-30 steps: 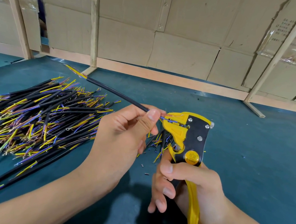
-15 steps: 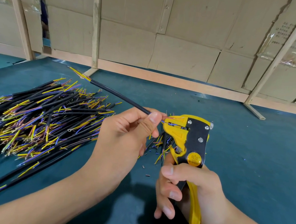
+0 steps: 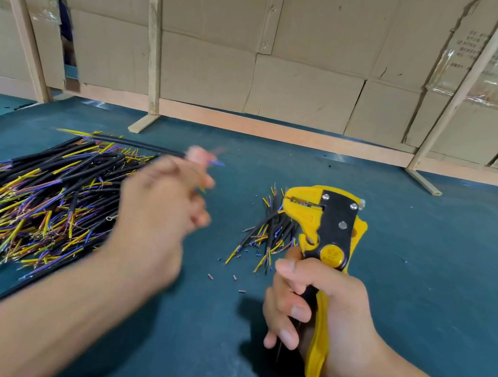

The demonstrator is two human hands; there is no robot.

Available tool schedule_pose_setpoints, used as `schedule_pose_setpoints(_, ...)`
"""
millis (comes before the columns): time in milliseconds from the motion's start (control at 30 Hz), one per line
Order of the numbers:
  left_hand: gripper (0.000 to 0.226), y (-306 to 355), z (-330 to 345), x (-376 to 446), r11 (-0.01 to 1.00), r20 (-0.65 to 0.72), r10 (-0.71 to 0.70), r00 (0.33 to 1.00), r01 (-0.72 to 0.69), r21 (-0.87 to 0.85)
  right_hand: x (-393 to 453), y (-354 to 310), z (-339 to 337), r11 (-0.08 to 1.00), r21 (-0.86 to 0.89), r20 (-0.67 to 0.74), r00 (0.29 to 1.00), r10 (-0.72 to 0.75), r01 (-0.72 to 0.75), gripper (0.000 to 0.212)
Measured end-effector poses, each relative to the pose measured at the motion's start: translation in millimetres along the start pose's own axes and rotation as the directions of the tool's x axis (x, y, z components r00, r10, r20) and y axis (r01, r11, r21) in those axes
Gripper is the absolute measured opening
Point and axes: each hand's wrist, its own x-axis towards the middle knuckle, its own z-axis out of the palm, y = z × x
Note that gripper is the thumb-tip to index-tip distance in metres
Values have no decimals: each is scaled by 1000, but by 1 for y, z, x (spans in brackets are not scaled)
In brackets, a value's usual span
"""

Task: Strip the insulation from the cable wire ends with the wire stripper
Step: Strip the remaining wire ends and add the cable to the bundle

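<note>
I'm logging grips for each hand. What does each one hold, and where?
Left hand pinches a black cable near its stripped end. Right hand grips the wire stripper by its handles.

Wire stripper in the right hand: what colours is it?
The wire stripper is yellow with a black plate; head view.

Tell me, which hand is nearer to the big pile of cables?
Left. The left hand hovers at the big pile's right edge, holding one cable; the right hand grips the wire stripper well away.
</note>
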Motion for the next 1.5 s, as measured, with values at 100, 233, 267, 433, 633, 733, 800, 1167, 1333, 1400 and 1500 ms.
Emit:
schedule_pose_setpoints(100,30,23,-22,32,991,-130,120,984,-111,70,-1,0,-1,1000,5,-19,1000,-8,8,35)
schedule_pose_setpoints(233,27,16,-19,26,990,36,128,991,-130,52,4,6,3,992,41,22,992,-120,120,25)
schedule_pose_setpoints(267,26,11,-14,20,989,104,128,986,-135,65,6,7,3,985,54,9,987,-162,161,22)
schedule_pose_setpoints(433,34,-12,-4,-4,963,331,105,938,-179,201,13,5,-2,973,29,-98,970,-224,228,10)
schedule_pose_setpoints(633,27,-22,-3,-9,938,397,71,915,-196,285,14,6,-1,978,83,-119,976,-180,191,24)
schedule_pose_setpoints(733,29,-24,-1,-13,929,435,60,898,-211,306,15,8,-1,985,68,-131,980,-151,161,22)
schedule_pose_setpoints(800,31,-24,1,-14,927,442,40,896,-198,318,17,9,-1,986,56,-159,977,-145,155,14)
schedule_pose_setpoints(1167,31,-28,6,-8,990,272,-101,957,70,121,19,6,-5,984,150,-153,986,-71,94,4)
schedule_pose_setpoints(1333,26,-42,6,-15,914,345,-177,922,24,406,18,5,-7,988,136,-86,994,-68,80,4)
schedule_pose_setpoints(1400,28,-46,5,-12,856,345,-218,913,10,516,18,6,-7,989,118,-67,994,-81,89,4)
schedule_pose_setpoints(1500,37,-44,9,-8,795,412,-256,875,-51,605,19,7,-6,990,105,-45,995,-88,92,7)
